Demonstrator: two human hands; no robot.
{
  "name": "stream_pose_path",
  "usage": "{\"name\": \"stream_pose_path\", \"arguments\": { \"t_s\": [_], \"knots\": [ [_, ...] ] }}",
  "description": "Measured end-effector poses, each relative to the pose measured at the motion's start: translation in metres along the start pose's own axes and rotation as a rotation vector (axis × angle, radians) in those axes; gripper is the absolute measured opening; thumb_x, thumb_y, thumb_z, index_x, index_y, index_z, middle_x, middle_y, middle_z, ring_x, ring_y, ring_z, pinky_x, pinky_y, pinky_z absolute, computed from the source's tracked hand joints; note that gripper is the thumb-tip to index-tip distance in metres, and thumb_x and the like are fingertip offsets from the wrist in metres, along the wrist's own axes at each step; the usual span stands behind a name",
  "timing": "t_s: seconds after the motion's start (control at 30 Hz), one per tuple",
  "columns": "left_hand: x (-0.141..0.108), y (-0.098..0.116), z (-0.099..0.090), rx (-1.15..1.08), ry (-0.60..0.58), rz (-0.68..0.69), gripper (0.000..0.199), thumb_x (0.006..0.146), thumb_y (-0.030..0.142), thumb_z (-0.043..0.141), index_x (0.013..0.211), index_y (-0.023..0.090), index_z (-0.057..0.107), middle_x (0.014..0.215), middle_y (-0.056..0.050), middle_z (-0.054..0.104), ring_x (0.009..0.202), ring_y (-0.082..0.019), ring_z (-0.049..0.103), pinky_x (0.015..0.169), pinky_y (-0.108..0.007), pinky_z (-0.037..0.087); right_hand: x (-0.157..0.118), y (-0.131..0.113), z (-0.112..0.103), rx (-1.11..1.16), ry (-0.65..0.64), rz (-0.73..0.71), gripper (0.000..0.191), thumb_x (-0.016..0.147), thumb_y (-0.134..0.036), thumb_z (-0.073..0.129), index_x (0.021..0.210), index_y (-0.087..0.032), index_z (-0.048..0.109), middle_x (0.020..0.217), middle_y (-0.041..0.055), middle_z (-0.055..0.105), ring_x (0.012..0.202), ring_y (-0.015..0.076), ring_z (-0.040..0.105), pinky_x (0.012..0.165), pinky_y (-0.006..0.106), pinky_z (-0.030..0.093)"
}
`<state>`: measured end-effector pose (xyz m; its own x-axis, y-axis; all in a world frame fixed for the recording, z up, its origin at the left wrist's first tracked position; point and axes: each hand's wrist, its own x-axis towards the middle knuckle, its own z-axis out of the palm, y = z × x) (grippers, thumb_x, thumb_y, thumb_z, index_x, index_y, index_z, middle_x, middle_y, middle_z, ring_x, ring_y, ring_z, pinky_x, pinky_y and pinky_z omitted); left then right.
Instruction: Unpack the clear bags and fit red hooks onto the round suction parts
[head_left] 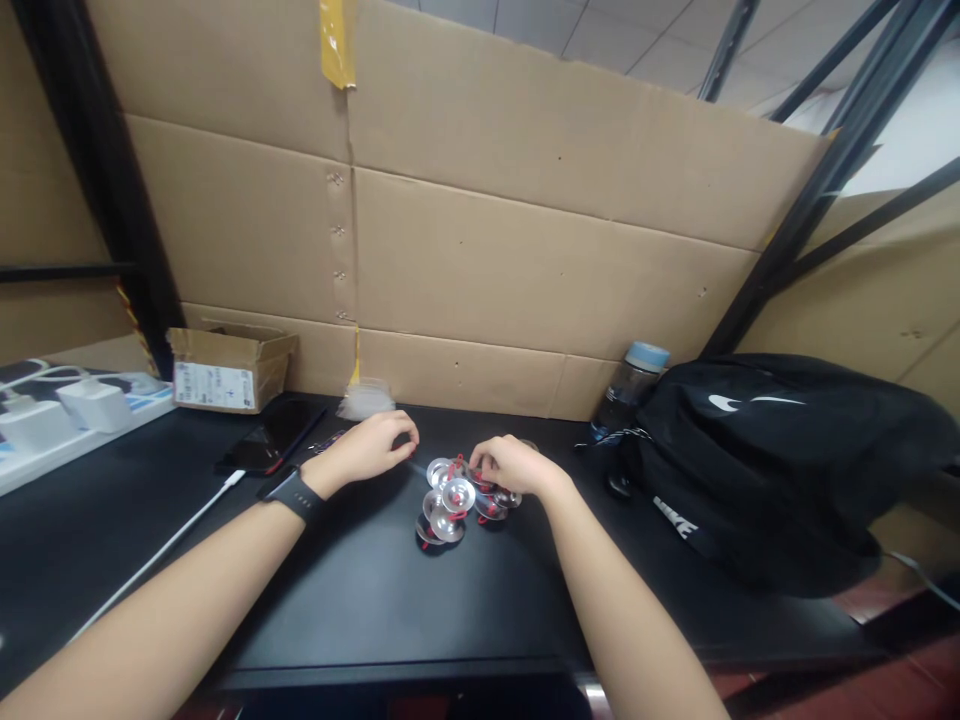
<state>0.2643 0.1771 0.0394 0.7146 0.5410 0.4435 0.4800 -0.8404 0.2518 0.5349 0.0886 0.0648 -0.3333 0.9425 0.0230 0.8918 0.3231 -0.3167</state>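
A pile of small silver finger cymbals [458, 496] with red loops lies on the black tabletop [360, 600]. My right hand [511, 463] reaches into the right side of the pile, its bent fingers closed at a cymbal's red loop; the hand covers part of the cymbals there. Left of the pile, apart from it, my left hand [379, 445] is held with curled fingers pressed together. Something small and dark red shows at those fingertips, too little to name. A dark watch [291, 493] is on my left wrist.
Behind my left hand stands a clear plastic container [366, 398]. A phone [274, 437] on a white cable, an open cardboard box [232, 370] and a power strip [82, 430] are at left. A black bag [765, 470] and a blue-capped bottle [630, 385] stand right. Cardboard walls the back.
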Motion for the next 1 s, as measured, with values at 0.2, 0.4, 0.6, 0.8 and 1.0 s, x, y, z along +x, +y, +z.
{"name": "stream_pose_path", "arguments": {
  "t_s": [0.2, 0.4, 0.6, 0.8, 1.0],
  "knots": [
    [0.002, 0.008, 0.002, -0.039, 0.032, 0.029, 0.017, 0.092, 0.028, 0.053, 0.093, 0.021, 0.068, 0.097, -0.005, 0.07, 0.088, -0.02, 0.064, 0.082, -0.031, 0.048, -0.001, 0.004, -0.009, 0.095, 0.074, -0.062, 0.027, 0.087, -0.011, 0.051, 0.098, -0.021, 0.073, 0.085, 0.0025, 0.074, 0.077, 0.015, 0.065, 0.07, 0.023, 0.043],
    [0.003, 0.032, 0.0, -0.207, 0.092, 0.048, 0.018, 0.094, 0.03, 0.055, 0.106, 0.022, 0.066, 0.103, -0.004, 0.07, 0.089, -0.018, 0.065, 0.082, -0.029, 0.049, 0.002, 0.001, -0.009, 0.461, 0.198, -0.151, 0.018, 0.09, -0.021, 0.055, 0.104, -0.02, 0.067, 0.089, 0.0026, 0.067, 0.077, 0.0143, 0.06, 0.07, 0.026, 0.046],
    [0.006, 0.055, 0.003, -0.34, 0.114, 0.117, 0.017, 0.09, 0.028, 0.066, 0.105, 0.023, 0.071, 0.101, -0.003, 0.071, 0.089, -0.017, 0.065, 0.08, -0.026, 0.049, 0.009, -0.018, 0.009, 0.909, 0.112, -0.234, 0.024, 0.084, -0.023, 0.066, 0.102, -0.023, 0.05, 0.086, -0.0011, 0.062, 0.074, 0.0132, 0.063, 0.068, 0.025, 0.049],
    [0.006, 0.045, -0.003, -0.296, 0.134, -0.005, 0.014, 0.09, 0.03, 0.065, 0.096, 0.021, 0.073, 0.091, -0.002, 0.075, 0.079, -0.015, 0.068, 0.07, -0.024, 0.048, 0.01, -0.017, 0.011, 0.704, 0.158, -0.185, 0.023, 0.087, -0.027, 0.062, 0.107, -0.023, 0.052, 0.093, 0.0012, 0.062, 0.073, 0.0134, 0.063, 0.067, 0.026, 0.049],
    [-0.001, -0.011, -0.017, -0.122, -0.013, -0.092, 0.016, 0.081, 0.035, 0.073, 0.08, 0.02, 0.074, 0.079, -0.001, 0.076, 0.073, -0.017, 0.069, 0.068, -0.024, 0.046, 0.0, 0.001, 0.001, 0.028, 0.124, -0.042, 0.039, 0.075, -0.032, 0.075, 0.111, -0.022, 0.067, 0.112, 0.0084, 0.066, 0.103, 0.0246, 0.061, 0.086, 0.033, 0.045]
  ]
}}
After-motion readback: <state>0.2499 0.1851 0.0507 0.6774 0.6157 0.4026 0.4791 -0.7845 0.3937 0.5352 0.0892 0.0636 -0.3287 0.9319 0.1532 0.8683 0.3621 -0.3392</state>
